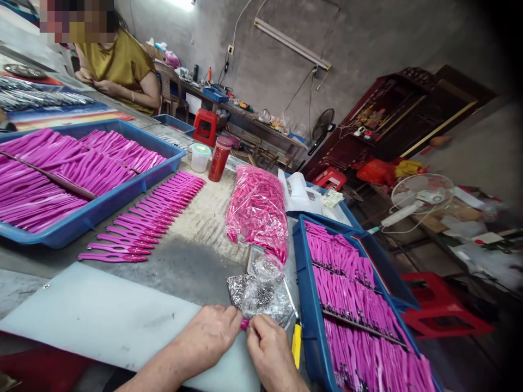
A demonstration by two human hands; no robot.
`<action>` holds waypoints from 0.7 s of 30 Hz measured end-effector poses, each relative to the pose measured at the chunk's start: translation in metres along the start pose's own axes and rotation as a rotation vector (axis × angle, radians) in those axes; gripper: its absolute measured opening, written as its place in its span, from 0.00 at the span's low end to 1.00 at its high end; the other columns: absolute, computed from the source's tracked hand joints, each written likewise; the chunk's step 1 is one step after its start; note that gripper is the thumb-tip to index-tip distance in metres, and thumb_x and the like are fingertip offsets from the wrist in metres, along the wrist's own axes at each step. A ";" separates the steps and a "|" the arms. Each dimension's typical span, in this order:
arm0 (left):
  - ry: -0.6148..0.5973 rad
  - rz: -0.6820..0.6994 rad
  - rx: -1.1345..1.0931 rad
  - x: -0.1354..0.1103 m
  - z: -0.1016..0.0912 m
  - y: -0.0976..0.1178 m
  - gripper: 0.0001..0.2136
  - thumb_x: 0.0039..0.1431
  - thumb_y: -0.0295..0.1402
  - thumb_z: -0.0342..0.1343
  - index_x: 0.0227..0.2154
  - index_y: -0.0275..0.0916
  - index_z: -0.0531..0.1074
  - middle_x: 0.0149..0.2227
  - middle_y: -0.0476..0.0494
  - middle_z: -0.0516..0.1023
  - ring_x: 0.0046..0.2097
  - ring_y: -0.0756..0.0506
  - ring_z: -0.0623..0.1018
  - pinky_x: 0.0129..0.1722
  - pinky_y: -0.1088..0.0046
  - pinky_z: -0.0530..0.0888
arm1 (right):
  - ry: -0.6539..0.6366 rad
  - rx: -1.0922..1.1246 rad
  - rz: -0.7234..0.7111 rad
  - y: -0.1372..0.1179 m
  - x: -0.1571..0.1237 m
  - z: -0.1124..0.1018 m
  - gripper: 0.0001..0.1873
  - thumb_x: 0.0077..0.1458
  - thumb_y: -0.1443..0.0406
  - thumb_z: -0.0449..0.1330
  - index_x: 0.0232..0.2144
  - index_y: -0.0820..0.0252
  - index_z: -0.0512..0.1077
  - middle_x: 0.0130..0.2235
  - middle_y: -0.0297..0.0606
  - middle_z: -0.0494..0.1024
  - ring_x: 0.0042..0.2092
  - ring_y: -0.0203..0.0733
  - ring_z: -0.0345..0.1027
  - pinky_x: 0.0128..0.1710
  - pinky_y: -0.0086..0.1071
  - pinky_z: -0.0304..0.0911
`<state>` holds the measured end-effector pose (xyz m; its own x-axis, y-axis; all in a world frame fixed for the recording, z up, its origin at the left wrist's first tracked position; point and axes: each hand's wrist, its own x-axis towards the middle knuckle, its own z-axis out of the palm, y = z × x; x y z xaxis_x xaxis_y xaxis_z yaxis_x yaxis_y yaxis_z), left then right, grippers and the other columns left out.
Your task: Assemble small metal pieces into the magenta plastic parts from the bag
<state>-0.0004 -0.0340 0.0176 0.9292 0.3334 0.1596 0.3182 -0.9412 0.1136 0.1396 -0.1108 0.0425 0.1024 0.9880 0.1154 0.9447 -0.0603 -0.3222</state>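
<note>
Close together over the edge of a pale board point(114, 310), my left hand point(214, 329) and my right hand point(269, 345) both have their fingers closed on a small magenta piece point(244, 324). Only a bit of it shows between the fingertips, so its exact kind is hidden. Just beyond my hands lie clear plastic bags of small metal parts point(263, 294). A yellow-handled tool point(296, 343) with a thin metal shaft lies beside my right hand. Farther off on the table is a slanting row of magenta pieces with darker pink tips point(147, 220).
Blue trays full of long magenta pieces stand at left point(92, 215) and right point(304, 305). A clear bag of pink pieces point(257, 207) sits in the middle, near a red bottle point(219, 158) and a lidded tub point(200, 158). A person in a mustard top point(118, 62) sits across.
</note>
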 end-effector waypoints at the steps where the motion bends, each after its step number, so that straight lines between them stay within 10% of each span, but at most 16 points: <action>1: -0.001 0.005 0.003 0.000 -0.001 0.000 0.05 0.55 0.22 0.48 0.32 0.37 0.62 0.28 0.47 0.69 0.26 0.45 0.70 0.24 0.70 0.67 | 0.000 -0.012 -0.026 0.000 0.000 0.000 0.14 0.49 0.73 0.45 0.16 0.59 0.62 0.21 0.35 0.69 0.25 0.36 0.66 0.25 0.26 0.54; 13: 0.003 -0.014 -0.022 0.001 -0.005 0.000 0.05 0.57 0.22 0.45 0.33 0.37 0.63 0.29 0.47 0.70 0.27 0.45 0.71 0.25 0.70 0.67 | -0.010 0.106 0.143 -0.003 0.001 0.001 0.13 0.48 0.71 0.45 0.15 0.57 0.60 0.19 0.33 0.69 0.23 0.36 0.63 0.24 0.27 0.54; 21: -0.023 0.011 -0.007 0.000 -0.005 0.001 0.03 0.58 0.23 0.45 0.33 0.37 0.61 0.29 0.47 0.69 0.28 0.45 0.71 0.25 0.68 0.69 | 0.032 0.038 -0.013 0.007 0.001 0.009 0.15 0.50 0.72 0.44 0.16 0.57 0.60 0.19 0.33 0.68 0.23 0.36 0.64 0.24 0.28 0.53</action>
<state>-0.0015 -0.0346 0.0227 0.9367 0.3213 0.1388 0.3063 -0.9445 0.1189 0.1433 -0.1088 0.0316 0.1008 0.9836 0.1497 0.9335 -0.0415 -0.3561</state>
